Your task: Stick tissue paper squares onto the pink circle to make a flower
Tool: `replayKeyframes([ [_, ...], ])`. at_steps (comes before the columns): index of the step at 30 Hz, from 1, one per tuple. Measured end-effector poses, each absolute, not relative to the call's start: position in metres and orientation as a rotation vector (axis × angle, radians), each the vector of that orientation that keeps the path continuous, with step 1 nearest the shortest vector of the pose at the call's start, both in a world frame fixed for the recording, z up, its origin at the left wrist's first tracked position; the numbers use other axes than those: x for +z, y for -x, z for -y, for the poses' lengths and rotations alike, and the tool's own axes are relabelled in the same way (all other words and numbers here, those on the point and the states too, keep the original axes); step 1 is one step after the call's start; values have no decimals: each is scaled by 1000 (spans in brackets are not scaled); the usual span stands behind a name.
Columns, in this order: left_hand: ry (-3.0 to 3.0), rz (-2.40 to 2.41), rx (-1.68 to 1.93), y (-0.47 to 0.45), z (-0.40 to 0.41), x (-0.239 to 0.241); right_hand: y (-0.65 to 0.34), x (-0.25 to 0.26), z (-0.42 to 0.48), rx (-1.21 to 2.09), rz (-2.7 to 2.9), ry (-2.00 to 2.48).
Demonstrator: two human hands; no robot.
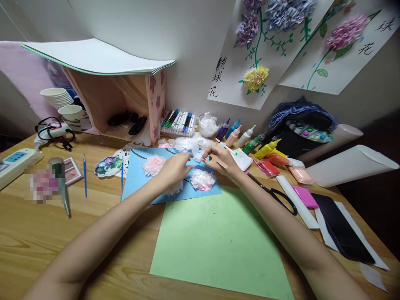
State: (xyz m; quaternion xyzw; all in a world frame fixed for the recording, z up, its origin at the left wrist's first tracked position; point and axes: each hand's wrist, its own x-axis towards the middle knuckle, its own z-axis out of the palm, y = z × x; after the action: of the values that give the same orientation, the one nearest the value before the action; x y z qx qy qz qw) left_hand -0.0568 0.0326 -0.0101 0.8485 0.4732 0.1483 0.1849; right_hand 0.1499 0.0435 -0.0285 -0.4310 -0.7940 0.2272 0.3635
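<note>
Blue paper (pixel 137 183) lies flat with ruffled paper flowers on it: a pink one (pixel 153 165) at the left and a white one (pixel 202 180) with a pink edge at the right. Over the paper, my left hand (pixel 175 167) has its thumb and forefinger apart with nothing visible between them. It partly covers another white flower (pixel 174 188). My right hand (pixel 223 160) is closed on a flat wooden craft stick (pixel 218 161), above and right of the white flower. A small pale scrap (pixel 198 156) shows by its fingertips; whether they grip it I cannot tell.
Green paper (pixel 218 241) lies in front of the blue sheet. To the right are black scissors (pixel 275 193), paint bottles (pixel 250 135) and clay packets (pixel 268 168). Markers (pixel 178 123) and a pink box (pixel 151 108) stand behind. A paint palette (pixel 108 166) and brush (pixel 84 175) lie left.
</note>
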Motion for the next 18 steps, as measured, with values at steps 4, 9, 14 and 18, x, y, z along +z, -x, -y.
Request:
replayKeyframes([
  [4,-2377,-1262,730,51,-30,-7,-149,-22,-35,764,1873,1073],
  [9,-2262,-1187,882,49,-31,-4,-146,-15,-33,836,1784,1044],
  [14,-1968,-1024,580,54,-25,16,-145,-17,-14,820,1550,1018],
  [18,-1898,-871,125,57,-13,20,-150,-31,25,678,1592,989],
])
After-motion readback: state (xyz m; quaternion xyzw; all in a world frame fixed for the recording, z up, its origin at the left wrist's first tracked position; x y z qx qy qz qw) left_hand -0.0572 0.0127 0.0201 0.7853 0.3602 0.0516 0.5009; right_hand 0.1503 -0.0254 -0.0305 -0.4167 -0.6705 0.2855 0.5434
